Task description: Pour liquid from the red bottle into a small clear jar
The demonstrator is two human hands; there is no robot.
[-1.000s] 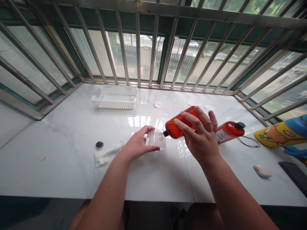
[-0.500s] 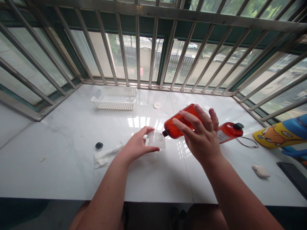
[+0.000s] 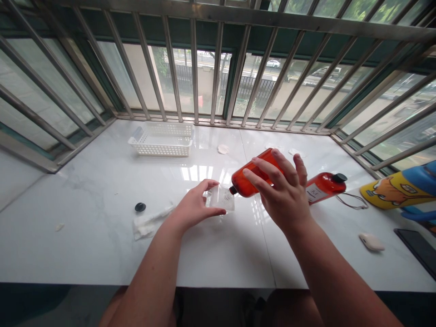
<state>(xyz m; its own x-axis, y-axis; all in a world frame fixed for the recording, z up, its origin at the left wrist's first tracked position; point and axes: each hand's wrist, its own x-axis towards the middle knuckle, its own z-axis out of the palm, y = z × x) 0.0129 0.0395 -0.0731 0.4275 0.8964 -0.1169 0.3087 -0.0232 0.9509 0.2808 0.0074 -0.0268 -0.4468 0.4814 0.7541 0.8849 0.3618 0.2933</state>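
My left hand (image 3: pixel 195 205) grips a small clear plastic container (image 3: pixel 220 200) between thumb and fingers, low over the white marbled tabletop. In my right hand (image 3: pixel 284 190) is an orange-red bottle (image 3: pixel 250 179), tilted so its uncapped dark neck meets the container's near right side. Whether liquid is flowing cannot be made out. A loose black cap (image 3: pixel 140 207) lies left of my left hand. Beside it, partly behind my left wrist, is a crumpled clear packet with white contents (image 3: pixel 148 225). Just right of my right hand stands a second orange-red bottle (image 3: pixel 325 187) with a black cap and white label.
At the back left sits a white perforated basket (image 3: pixel 161 141). Thin white pieces (image 3: pixel 223 149) lie near the window bars. On the right are a yellow and blue tumbler (image 3: pixel 398 188), a pale earbud-style case (image 3: pixel 372 242) and a dark phone (image 3: pixel 416 247).
The bottle in my right hand has shifted very slightly left. My left hand and the container stay almost where they were.
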